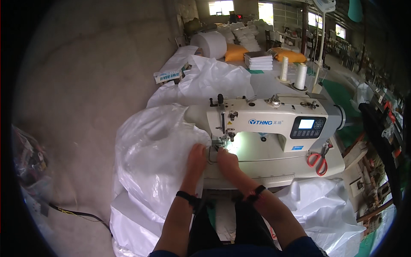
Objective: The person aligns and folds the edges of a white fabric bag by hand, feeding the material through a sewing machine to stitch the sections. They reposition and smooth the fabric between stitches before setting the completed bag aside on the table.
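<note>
A white sewing machine [274, 115] stands before me, its lamp lighting the needle area. My left hand [197, 157] is closed on the edge of a large white plastic sheet [150, 141], just left of the presser foot [220, 141]. The sheet drapes over the table's left side and hangs down beside my left leg. Right of the needle, my right hand [228, 161] has its fingers pinched together close to the presser foot. What lies between those fingertips is too small to make out. Each wrist wears a dark band.
Red-handled scissors [317, 162] rest at the machine bed's right end. Two white thread cones [301, 77] stand behind the machine. More white sheeting [319, 201] hangs at the front right. A large white roll [209, 45], orange bags [236, 52] and a stack of folded white pieces [260, 63] lie farther back.
</note>
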{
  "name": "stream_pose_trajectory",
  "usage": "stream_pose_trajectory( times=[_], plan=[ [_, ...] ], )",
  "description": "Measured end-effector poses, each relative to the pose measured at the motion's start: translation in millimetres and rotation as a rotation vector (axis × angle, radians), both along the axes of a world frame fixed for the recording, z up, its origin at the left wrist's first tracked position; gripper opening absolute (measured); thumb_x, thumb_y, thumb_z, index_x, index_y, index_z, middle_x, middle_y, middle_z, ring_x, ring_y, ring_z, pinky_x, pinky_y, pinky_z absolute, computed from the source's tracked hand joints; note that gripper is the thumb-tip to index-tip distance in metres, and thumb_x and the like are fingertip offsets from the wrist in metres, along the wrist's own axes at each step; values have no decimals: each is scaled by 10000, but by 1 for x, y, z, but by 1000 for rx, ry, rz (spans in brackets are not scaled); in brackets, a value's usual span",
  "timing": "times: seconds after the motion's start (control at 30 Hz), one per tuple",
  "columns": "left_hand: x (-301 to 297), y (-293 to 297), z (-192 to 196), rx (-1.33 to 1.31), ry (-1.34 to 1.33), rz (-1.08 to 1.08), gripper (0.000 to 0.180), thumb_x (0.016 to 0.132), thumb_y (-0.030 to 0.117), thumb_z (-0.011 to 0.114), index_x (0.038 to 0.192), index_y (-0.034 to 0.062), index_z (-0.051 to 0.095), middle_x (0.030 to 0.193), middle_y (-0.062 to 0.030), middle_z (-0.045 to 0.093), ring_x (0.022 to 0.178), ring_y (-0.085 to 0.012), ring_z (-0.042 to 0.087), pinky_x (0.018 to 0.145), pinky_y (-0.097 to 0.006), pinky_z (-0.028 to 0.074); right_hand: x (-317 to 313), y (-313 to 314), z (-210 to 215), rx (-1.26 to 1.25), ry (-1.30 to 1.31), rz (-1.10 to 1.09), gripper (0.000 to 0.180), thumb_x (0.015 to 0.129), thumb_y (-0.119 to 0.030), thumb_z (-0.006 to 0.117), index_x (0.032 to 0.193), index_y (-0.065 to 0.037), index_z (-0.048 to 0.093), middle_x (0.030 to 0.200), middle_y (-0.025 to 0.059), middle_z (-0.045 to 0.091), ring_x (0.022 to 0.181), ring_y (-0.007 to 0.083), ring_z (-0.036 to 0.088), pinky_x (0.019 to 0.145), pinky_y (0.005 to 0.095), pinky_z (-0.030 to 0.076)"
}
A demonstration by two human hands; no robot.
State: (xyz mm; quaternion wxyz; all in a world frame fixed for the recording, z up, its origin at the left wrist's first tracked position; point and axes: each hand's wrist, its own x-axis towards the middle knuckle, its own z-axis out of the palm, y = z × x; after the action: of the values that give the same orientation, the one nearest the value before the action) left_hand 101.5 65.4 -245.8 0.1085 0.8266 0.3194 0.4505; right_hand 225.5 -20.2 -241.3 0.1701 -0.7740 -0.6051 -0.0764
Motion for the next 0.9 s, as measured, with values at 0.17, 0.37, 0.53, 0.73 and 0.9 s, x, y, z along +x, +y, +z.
stream_pose_trajectory(
  times=[0.17,0.37,0.53,0.73,0.9],
  plan=[
    [-2,4,-5,-83,-4,16,122,882,93,477,917,7,555,968,-197,581,924,-393,548,804,-455,440,-14,19,2,-3,21,-11,176,820,-93,546,959,13,538,831,139,633,683,270,675,558,381,541],
    [-39,-5,-1,-463,-336,144,185,926,175,479,941,4,548,903,-170,612,863,-313,590,768,-387,455,38,-40,7,-132,-140,-203,110,828,-82,547,924,-32,568,833,94,624,709,224,671,602,329,541],
    [-108,-48,43,-566,-614,-141,167,954,180,495,1010,37,558,830,0,530,800,-96,479,709,-268,431,63,-91,45,-305,-518,-415,234,829,-206,602,974,-22,598,1014,104,570,998,224,577,874,375,447],
    [-153,-134,138,-432,-631,-577,105,951,124,484,1029,69,527,888,27,462,755,-73,417,653,-234,376,-111,-122,39,-89,35,907,585,815,-423,646,1160,9,454,1090,146,529,1075,272,521,918,379,430],
    [-177,-219,156,-236,67,-269,259,839,177,542,1043,18,546,994,-164,566,944,-333,577,818,-420,450,-237,-93,-12,-564,711,917,504,839,-322,603,1186,13,453,1120,133,536,1012,242,564,808,347,482]
  ],
)
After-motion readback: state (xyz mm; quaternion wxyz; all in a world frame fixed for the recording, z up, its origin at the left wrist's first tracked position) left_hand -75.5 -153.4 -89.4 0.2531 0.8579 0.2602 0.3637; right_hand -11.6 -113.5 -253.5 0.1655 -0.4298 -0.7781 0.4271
